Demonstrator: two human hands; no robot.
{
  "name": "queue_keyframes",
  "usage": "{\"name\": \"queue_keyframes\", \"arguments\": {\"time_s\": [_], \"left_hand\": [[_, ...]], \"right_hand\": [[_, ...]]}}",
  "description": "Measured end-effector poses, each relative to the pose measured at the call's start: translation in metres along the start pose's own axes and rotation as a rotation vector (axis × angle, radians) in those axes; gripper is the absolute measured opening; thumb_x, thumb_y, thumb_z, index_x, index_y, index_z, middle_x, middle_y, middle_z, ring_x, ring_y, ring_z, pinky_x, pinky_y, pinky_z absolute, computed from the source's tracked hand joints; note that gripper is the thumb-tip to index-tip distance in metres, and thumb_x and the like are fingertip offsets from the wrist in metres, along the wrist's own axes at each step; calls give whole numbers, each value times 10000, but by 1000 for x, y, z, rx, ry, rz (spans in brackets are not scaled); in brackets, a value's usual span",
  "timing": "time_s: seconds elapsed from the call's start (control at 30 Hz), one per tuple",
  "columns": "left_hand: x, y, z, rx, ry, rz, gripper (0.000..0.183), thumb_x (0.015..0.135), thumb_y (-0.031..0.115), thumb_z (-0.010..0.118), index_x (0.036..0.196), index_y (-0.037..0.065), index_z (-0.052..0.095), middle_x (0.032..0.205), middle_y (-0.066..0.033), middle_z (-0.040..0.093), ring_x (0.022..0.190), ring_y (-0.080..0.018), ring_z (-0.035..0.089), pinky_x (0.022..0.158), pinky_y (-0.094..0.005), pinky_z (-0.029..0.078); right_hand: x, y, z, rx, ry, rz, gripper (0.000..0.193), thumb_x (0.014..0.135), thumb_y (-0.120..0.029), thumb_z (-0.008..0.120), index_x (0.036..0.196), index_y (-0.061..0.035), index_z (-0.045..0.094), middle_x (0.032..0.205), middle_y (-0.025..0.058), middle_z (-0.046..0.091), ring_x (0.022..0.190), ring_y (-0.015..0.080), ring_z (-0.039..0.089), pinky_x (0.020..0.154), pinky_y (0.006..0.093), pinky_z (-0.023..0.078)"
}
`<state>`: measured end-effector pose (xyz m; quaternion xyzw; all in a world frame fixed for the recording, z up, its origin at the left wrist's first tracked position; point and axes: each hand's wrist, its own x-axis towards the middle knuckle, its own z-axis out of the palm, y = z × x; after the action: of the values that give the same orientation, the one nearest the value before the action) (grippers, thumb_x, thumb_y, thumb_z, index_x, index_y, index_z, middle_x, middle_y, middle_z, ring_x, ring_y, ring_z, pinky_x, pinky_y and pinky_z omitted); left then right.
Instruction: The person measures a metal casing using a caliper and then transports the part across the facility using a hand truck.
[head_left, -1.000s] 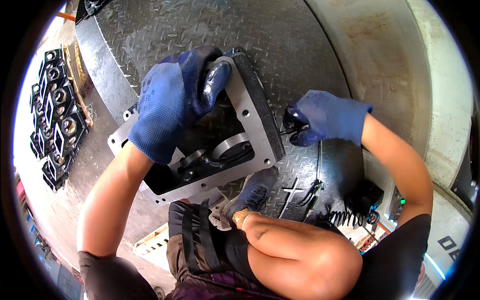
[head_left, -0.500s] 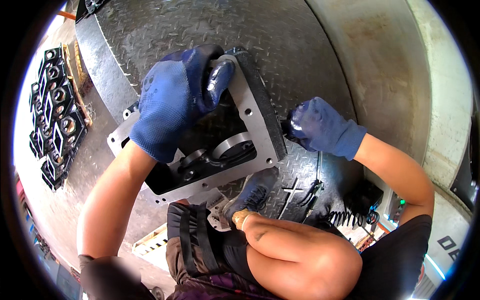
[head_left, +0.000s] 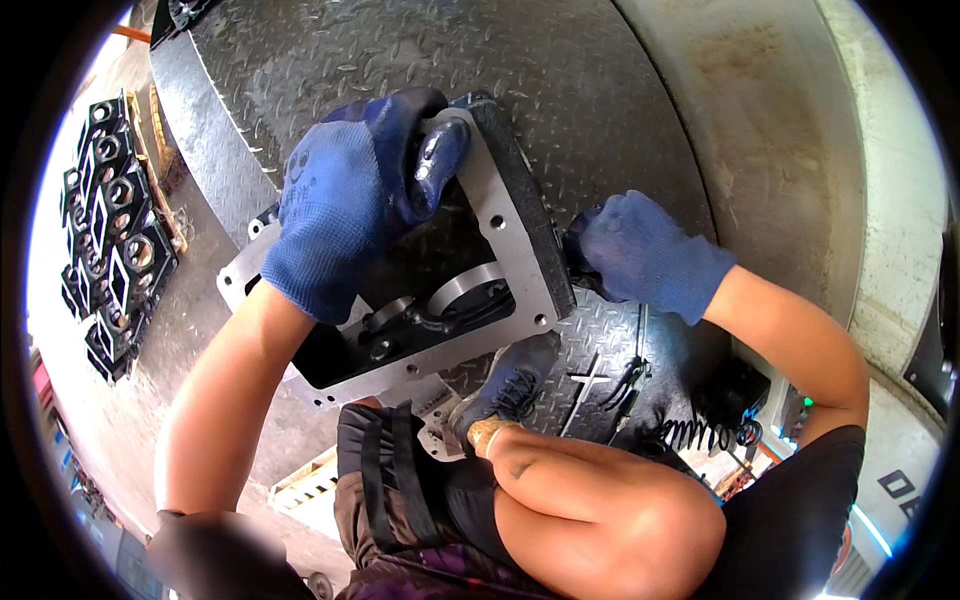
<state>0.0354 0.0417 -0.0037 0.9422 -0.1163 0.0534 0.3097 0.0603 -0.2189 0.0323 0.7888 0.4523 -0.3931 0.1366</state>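
A metal casting (head_left: 520, 250), black with a machined grey flange face and bolt holes, is tilted in front of me. Round bores show inside its opening. My left hand (head_left: 345, 190), in a blue glove with a dark coated palm, is closed over its upper rim, thumb on the inner side. Beside the casting's right outer wall, my right hand (head_left: 640, 250) is curled into a fist in a matching glove. Whatever it grips is hidden by the fingers and the dark shadow there.
Dark tread plate (head_left: 560, 80) lies under the casting, with a curved metal wall (head_left: 790, 150) to the right. Several black castings (head_left: 115, 240) stand at the far left. My shoe (head_left: 515, 385), a cross-shaped tool (head_left: 585, 390) and a coiled black hose (head_left: 700, 433) are below.
My right hand has turned slightly at the wrist and stays beside the casting's right wall. My left hand and the casting look almost unmoved.
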Motion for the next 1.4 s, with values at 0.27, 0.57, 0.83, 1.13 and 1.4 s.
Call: {"name": "queue_keyframes", "arguments": {"time_s": [0.27,0.57,0.83,1.13,1.4], "left_hand": [[0,2,-3,53,-73,-14,334,930,224,608,1220,60,621,1068,-207,684,976,-381,662,871,-437,507],[4,3,2,-27,-13,0,299,930,314,613,1112,79,647,882,-185,683,830,-385,664,757,-469,510],[4,4,4,-21,39,36,303,913,296,632,1112,67,635,897,-194,674,855,-391,649,771,-474,492],[8,8,7,-18,7,53,297,921,294,624,1122,75,633,881,-197,669,839,-393,649,752,-471,493],[3,4,-2,-7,-30,12,338,863,249,674,1154,85,624,929,-191,673,868,-397,647,764,-471,496]], "right_hand": [[3,30,2,354,15,-104,159,805,-113,675,934,-34,723,911,184,712,873,311,712,769,448,572],[7,35,-14,321,-226,6,262,792,-185,736,1027,-74,705,883,134,716,843,286,710,722,402,557],[-11,21,9,235,96,-62,124,761,-112,699,880,-88,723,843,150,702,845,284,706,776,409,543],[19,70,33,1085,-460,-36,261,852,-214,698,1014,-9,696,854,172,709,773,285,703,698,373,560],[-14,32,16,173,179,-100,231,825,-203,711,996,-47,695,853,150,711,813,280,706,742,412,554]]}}
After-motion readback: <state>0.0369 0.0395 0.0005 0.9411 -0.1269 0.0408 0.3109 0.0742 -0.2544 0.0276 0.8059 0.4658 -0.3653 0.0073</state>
